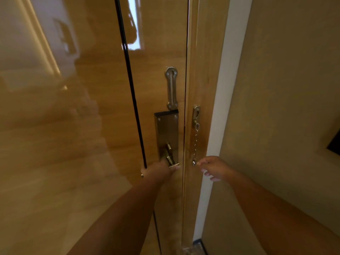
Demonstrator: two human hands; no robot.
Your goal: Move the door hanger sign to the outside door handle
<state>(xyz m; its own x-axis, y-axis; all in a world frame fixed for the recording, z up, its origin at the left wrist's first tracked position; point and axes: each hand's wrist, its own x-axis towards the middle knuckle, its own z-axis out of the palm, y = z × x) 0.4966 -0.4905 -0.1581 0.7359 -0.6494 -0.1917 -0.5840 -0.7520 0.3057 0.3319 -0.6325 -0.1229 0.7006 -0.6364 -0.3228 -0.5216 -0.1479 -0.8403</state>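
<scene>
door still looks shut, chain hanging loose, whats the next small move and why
Probably press the handle down with the left hand and pull the door inward. That hand already grips the handle, the chain hangs unhooked from the frame, touched by the right hand, and no sign is visible yet.

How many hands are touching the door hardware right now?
2. The left hand is on the door handle; the right hand is at the bottom end of the security chain on the frame.

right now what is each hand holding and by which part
The left hand grips the door handle at its lever. The right hand pinches the bottom end of the security chain.
</scene>
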